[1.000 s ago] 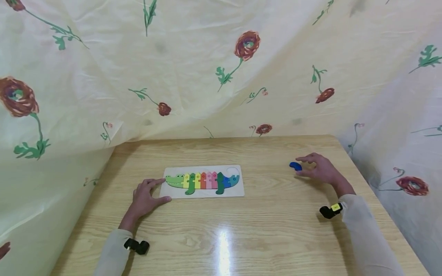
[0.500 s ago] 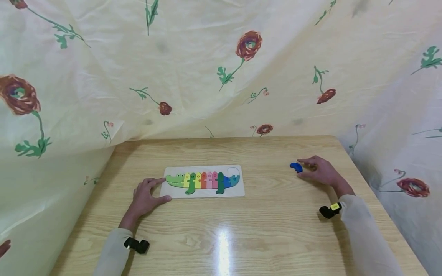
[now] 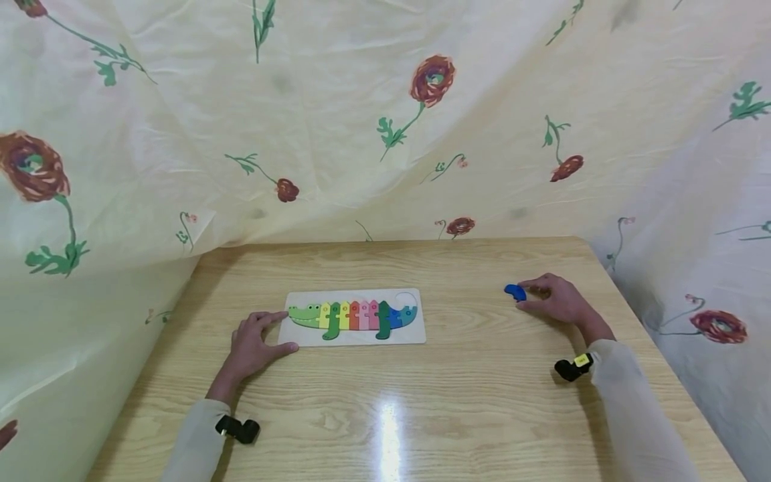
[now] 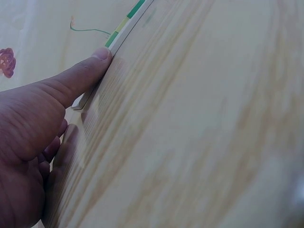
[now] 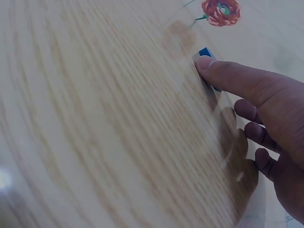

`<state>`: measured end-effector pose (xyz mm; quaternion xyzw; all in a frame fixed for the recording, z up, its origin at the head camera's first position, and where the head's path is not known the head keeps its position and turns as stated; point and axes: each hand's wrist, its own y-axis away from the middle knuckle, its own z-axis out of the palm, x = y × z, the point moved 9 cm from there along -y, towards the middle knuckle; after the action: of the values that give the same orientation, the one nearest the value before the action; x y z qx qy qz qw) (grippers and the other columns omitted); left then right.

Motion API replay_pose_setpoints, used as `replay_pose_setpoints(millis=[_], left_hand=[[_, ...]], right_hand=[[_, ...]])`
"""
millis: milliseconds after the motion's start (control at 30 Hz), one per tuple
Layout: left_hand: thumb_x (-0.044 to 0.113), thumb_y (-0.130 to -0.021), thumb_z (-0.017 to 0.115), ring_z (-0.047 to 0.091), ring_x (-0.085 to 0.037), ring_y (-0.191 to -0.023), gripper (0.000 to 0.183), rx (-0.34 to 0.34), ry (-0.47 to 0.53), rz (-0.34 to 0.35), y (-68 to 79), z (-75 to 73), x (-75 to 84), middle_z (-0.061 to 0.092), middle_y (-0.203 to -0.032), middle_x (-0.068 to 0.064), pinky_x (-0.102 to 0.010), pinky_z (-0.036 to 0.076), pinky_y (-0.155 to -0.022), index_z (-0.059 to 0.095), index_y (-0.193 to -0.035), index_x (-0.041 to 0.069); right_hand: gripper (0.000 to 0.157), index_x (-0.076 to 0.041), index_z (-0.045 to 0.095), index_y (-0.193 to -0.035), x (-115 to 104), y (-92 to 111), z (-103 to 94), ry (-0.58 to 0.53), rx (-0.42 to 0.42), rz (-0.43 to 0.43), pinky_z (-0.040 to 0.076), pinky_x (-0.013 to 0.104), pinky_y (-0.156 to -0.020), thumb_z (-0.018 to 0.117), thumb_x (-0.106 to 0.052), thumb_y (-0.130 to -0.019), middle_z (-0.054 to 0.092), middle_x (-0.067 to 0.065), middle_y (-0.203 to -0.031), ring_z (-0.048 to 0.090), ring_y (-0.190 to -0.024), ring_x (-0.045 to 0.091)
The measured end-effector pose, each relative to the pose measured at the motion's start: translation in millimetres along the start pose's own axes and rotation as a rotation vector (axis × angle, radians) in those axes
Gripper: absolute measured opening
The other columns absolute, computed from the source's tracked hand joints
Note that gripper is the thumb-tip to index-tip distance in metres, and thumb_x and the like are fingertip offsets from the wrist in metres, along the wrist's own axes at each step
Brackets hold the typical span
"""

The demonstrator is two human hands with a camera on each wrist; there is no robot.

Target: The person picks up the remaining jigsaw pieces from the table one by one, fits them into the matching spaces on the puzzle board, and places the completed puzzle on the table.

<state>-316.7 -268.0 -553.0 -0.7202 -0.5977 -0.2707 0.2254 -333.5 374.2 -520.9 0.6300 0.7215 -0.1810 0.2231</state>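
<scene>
A wooden crocodile puzzle [image 3: 355, 338] with colourful pieces lies flat on the table. A curved outline shows bare on its board above the tail. My left hand [image 3: 249, 347] rests at its left end, thumb on the near edge and index finger by the left edge. In the left wrist view the left thumb [image 4: 102, 53] touches the board's side. Off to the right, my right hand [image 3: 557, 300] pinches a curved blue puzzle piece [image 3: 514, 291] between thumb and index finger. The right wrist view shows the blue piece [image 5: 205, 52] mostly behind the thumb.
The light wood table [image 3: 385, 402] spreads around both hands, with a bright glare near the front. A flowered cloth [image 3: 337, 134] hangs behind the table and along both sides.
My right thumb and index finger have drawn together onto the blue puzzle piece, which has turned slightly. The left hand and the crocodile puzzle stay in place.
</scene>
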Motion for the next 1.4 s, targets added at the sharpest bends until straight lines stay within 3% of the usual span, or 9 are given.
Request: replay_pose_setpoints(millis=[767, 967, 1200, 1400], left_hand=[[0.06, -0.077, 0.083, 0.04, -0.046, -0.13, 0.087, -0.003, -0.008, -0.001, -0.9, 1.4, -0.6, 0.046, -0.145, -0.025, -0.056, 0.026, -0.095, 0.056, -0.147, 0.016], [0.06, -0.077, 0.083, 0.04, -0.045, -0.129, 0.087, -0.005, -0.007, -0.007, -0.1, 0.9, -1.5, 0.046, -0.145, -0.024, -0.055, 0.026, -0.096, 0.056, -0.147, 0.017], [0.059, -0.077, 0.084, 0.04, -0.044, -0.129, 0.087, -0.005, 0.005, -0.01, 0.5, 1.1, -1.4, 0.047, -0.145, -0.023, -0.055, 0.025, -0.096, 0.055, -0.148, 0.017], [0.059, -0.076, 0.084, 0.039, -0.044, -0.129, 0.088, -0.011, 0.003, -0.017, -0.3, 1.6, -1.9, 0.046, -0.145, -0.023, -0.056, 0.025, -0.097, 0.055, -0.148, 0.017]], right_hand=[[0.055, -0.007, 0.071, -0.127, -3.9, 0.4, -1.6, 0.028, 0.055, -0.032, 0.048, 0.044, -0.084, 0.082, -0.043, -0.087, 0.067, 0.015, -0.114, 0.059, -0.1, 0.03], [0.052, -0.01, 0.072, -0.126, -26.1, -2.2, -8.3, 0.036, 0.073, -0.091, 0.048, 0.049, -0.083, 0.083, -0.041, -0.086, 0.067, 0.015, -0.112, 0.059, -0.104, 0.033], [0.046, -0.01, 0.075, -0.121, -63.2, -5.7, -21.3, 0.044, 0.148, -0.214, 0.047, 0.045, -0.077, 0.088, -0.032, -0.082, 0.067, 0.013, -0.104, 0.061, -0.097, 0.031], [0.048, -0.009, 0.074, -0.123, -92.0, -7.5, -26.8, 0.052, 0.148, -0.258, 0.048, 0.051, -0.078, 0.087, -0.033, -0.083, 0.066, 0.015, -0.106, 0.06, -0.098, 0.033]])
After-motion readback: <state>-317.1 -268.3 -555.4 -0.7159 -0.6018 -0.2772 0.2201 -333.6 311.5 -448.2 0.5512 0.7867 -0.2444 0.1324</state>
